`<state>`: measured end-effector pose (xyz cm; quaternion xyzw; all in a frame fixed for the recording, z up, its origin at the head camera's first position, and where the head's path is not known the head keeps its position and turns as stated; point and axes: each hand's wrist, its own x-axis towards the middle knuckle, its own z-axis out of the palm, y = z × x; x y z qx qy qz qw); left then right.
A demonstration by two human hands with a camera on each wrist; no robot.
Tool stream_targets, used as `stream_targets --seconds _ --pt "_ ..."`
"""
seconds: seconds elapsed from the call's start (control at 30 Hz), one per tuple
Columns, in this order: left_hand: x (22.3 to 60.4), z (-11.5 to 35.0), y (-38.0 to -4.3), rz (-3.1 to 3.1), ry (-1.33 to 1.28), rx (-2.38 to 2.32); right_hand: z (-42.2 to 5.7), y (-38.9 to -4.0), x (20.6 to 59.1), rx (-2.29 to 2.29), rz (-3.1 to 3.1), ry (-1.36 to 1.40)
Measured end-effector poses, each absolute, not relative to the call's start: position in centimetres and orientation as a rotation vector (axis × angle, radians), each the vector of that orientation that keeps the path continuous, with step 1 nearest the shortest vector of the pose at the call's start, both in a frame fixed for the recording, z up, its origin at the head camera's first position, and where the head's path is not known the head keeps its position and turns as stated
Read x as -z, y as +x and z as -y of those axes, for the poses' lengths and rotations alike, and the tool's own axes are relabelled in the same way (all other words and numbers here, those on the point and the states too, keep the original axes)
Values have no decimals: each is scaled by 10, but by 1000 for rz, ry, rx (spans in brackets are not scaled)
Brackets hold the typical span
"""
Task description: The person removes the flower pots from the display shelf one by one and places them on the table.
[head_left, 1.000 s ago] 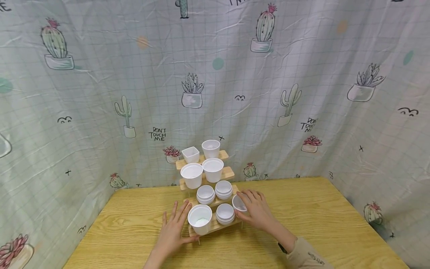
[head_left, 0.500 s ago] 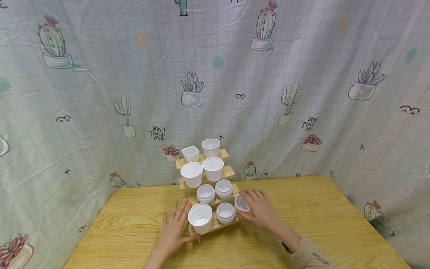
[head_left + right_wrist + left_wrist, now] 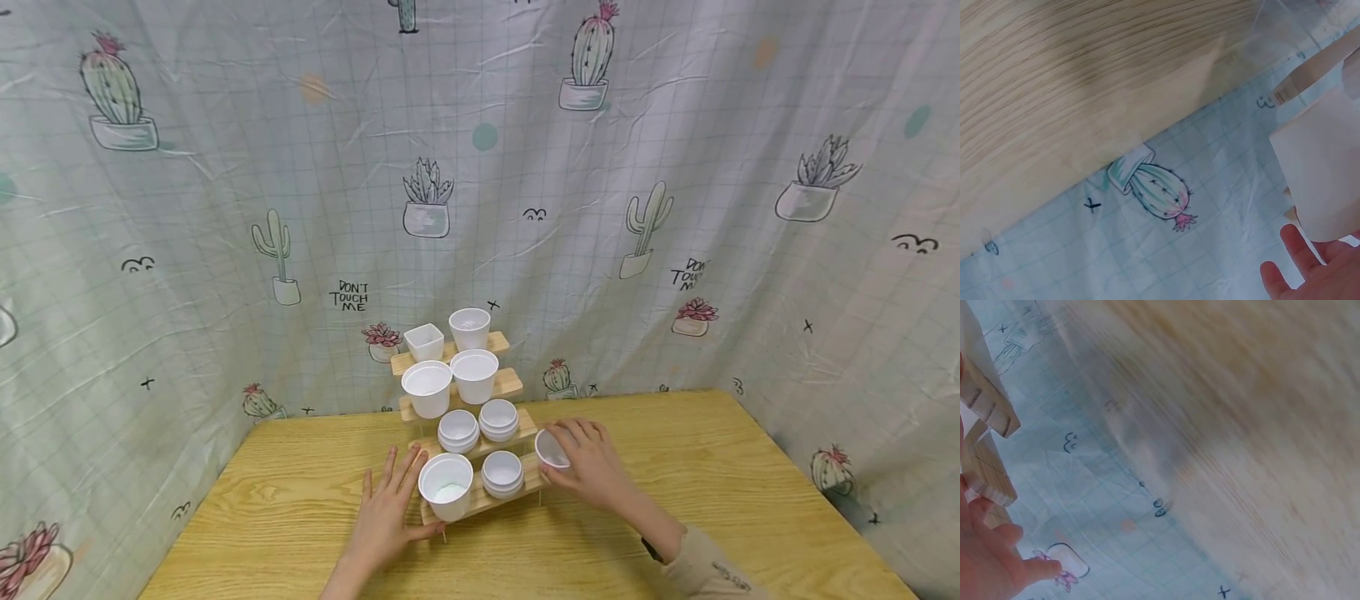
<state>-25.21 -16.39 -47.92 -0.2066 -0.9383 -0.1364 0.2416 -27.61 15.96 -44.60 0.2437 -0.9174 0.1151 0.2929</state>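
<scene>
A tiered stand with light wooden shelves [image 3: 527, 425] holds several white pots. My right hand [image 3: 594, 467] grips a tapered white pot [image 3: 551, 448] at the right end of the lowest shelf, thumb in front and fingers behind. In the right wrist view this pot [image 3: 1325, 169] appears large, with fingers at one end of it. My left hand [image 3: 384, 507] rests at the stand's left end, fingers spread and fairly straight, thumb along the lowest shelf's front edge. Beside it stands a larger white pot [image 3: 447, 492] with something pale green inside. A small jar-shaped pot [image 3: 502, 473] sits mid-shelf.
Two jar-shaped pots, one of them a ridged pot [image 3: 458, 430], stand one shelf up. Two wide pots, including a left one [image 3: 427, 387], sit above them. On top are a square pot [image 3: 424, 342] and a round pot [image 3: 470, 327]. A cactus-print curtain [image 3: 480, 183] backs the wooden table [image 3: 675, 467].
My right hand has moved to the right with the pot, widening the gap to the small jar-shaped pot. My left hand and the stand have stayed in place.
</scene>
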Motion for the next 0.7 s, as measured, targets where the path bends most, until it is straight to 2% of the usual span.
stream_targets --seconds 0.7 --pt "477 169 -257 2585 -621 346 -194 -283 448 -249 2422 613"
